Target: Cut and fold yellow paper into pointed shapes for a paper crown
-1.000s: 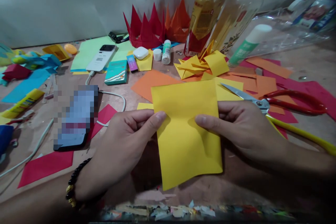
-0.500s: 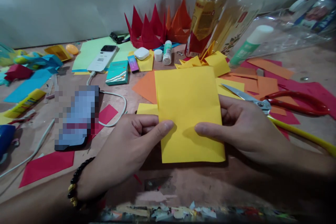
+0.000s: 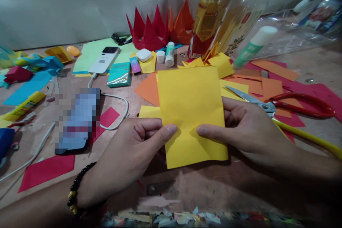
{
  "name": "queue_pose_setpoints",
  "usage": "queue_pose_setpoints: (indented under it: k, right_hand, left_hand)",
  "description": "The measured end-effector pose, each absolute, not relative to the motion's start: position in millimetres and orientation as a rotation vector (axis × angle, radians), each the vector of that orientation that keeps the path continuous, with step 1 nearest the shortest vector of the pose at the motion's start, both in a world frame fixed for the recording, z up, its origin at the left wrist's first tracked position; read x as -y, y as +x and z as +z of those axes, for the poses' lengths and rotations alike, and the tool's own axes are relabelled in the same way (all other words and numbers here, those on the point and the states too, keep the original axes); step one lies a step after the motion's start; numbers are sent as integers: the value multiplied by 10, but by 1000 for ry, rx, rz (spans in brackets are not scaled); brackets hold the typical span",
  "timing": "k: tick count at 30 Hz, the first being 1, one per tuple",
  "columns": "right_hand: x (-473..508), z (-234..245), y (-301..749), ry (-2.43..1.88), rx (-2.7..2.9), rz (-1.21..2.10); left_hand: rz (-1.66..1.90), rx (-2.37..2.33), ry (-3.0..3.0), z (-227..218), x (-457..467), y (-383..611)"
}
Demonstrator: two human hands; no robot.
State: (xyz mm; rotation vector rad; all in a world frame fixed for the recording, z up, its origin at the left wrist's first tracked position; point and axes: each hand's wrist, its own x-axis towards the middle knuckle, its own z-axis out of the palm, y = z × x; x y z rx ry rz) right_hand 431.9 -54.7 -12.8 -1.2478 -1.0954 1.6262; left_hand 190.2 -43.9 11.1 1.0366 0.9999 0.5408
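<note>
Your L hand (image 3: 132, 153) & R hand (image 3: 248, 128) both grip a yellow paper sheet (image 3: 189, 114), thumbs on front, fingers behind, holding it up over the worktop (image 3: 208, 188). Beaded bracelet (image 3: 77, 188) on L wrist. Scissors (image 3: 301, 105) w/ red handles lie just beside R hand. Red paper crown (image 3: 146, 34) & plastic bottle (image 3: 229, 14) stand near wall (image 3: 58, 3).

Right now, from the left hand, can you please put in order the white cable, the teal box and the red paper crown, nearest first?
From the left hand:
1. White cable, just ahead of it.
2. Teal box, farther ahead.
3. Red paper crown, farthest, at the wall.
</note>
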Motion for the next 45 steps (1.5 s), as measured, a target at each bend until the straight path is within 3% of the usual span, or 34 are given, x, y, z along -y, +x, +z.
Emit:
queue_pose_setpoints:
  k: [45]
  right_hand:
    - [577, -157, 4342, -1151, 969, 1712]
  left_hand:
    - [566, -1101, 1132, 109, 440, 1877]
